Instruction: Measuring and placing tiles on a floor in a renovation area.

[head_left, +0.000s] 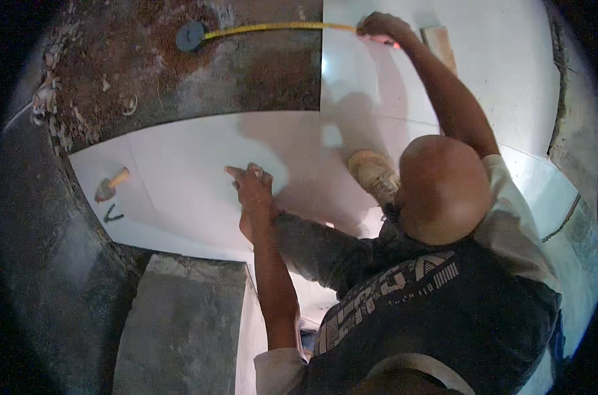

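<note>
Neither of my hands shows in this view. A co-worker in a dark shirt with pale sleeves (404,296) crouches ahead, back toward me. That person's right hand (381,27) closes on the end of a yellow measuring tape (279,27) at the far side. The tape stretches left across rough ground to its round dark case (191,36). The person's left hand (254,187) is over the white tiles (200,148), its index finger extended and other fingers partly bent. Whether that hand touches the tile, I cannot tell.
A trowel with a wooden handle (119,178) lies on the left tiles, near a dark V shape (113,214). A wooden piece (438,49) rests at the far right. A grey concrete block (180,322) stands lower left. Brown bare ground (259,72) borders the tiles.
</note>
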The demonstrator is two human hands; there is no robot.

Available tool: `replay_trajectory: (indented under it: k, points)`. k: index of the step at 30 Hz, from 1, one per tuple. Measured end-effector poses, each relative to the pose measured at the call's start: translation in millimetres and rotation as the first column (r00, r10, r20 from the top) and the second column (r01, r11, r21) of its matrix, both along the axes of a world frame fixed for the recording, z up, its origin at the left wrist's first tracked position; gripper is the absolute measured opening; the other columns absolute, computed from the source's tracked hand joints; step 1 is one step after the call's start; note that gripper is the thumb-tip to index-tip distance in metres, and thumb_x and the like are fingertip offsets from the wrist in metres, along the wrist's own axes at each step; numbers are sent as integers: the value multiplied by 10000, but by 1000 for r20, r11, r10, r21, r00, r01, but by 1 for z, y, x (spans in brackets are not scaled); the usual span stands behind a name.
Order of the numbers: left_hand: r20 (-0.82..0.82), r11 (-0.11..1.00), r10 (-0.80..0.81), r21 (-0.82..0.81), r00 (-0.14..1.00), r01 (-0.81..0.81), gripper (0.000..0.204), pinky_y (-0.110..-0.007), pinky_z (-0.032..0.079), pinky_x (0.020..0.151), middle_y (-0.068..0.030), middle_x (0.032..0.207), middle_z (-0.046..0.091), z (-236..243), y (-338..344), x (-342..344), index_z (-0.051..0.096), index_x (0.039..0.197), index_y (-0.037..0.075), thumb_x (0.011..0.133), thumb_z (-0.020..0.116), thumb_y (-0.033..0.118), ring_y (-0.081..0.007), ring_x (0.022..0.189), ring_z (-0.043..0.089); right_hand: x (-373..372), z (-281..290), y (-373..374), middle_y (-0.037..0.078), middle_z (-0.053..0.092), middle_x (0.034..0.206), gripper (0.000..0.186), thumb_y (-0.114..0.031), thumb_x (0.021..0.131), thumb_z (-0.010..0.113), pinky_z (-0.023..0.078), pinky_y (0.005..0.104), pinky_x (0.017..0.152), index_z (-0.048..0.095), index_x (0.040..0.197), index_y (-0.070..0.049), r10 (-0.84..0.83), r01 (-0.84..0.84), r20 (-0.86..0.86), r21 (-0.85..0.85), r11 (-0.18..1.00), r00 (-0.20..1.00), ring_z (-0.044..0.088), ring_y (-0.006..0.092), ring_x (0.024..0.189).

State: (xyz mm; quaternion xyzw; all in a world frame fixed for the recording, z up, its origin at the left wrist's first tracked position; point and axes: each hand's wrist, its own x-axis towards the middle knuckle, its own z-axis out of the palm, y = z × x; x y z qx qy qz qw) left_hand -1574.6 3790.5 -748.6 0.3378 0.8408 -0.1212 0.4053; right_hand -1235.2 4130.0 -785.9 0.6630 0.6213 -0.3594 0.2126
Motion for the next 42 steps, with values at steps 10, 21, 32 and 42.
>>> replay_trajectory:
  k: [10,21,32,42]
  points:
    - [-91,981,-164,86,982,171,356,-475,544,831,-245,1473,90,12,17,1,571,1081,167,753,710,174,-474,1149,463,-16,32,13,115,674,866,292,-274,814,602,521,415,617,642,1099,-225,-5,18,77,-180,984,997,638,247,688]
    - [-260,537,-842,-334,472,775,422,-473,559,842,-256,1469,87,18,22,0,593,1068,134,697,764,239,-491,1164,451,-6,8,4,104,559,646,298,-326,688,597,453,414,569,599,828,-63,40,-42,-52,-42,998,998,548,231,593]
    - [-131,985,-171,5,976,173,457,-434,575,776,-282,1477,46,28,27,-2,601,1106,123,717,754,307,-542,1191,392,16,-20,12,38,520,585,218,-261,778,597,434,351,489,554,718,-56,148,-162,-155,-87,983,977,532,159,535]
    - [-136,979,-195,-79,971,185,623,-435,575,794,-279,1477,-9,19,25,-4,549,1220,154,678,793,341,-553,1211,359,13,-21,8,71,657,741,294,-354,734,637,495,337,610,688,868,-97,241,-241,0,-2,971,971,612,180,661]
